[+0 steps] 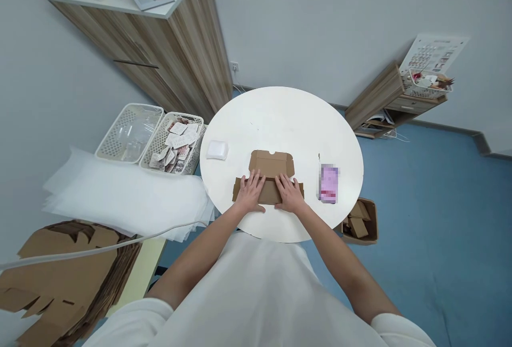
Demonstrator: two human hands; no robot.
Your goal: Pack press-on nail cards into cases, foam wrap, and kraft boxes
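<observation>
A flat brown cardboard box blank (271, 164) lies on the round white table (280, 123), near its front edge. My left hand (251, 192) rests flat on the blank's left part, fingers spread and pointing away from me. My right hand (290, 193) lies flat on the right part, fingers stretched out. Both palms press on the cardboard and hold nothing. The near edge of the blank is hidden under my hands.
A small white packet (217, 149) and a purple phone (329, 183) lie on the table. Two white baskets (132, 133), one with small cards (176, 147), stand at left beside white sheets (120, 192) and stacked cardboard blanks (60, 277). A box of folded cardboard (360, 221) sits at right.
</observation>
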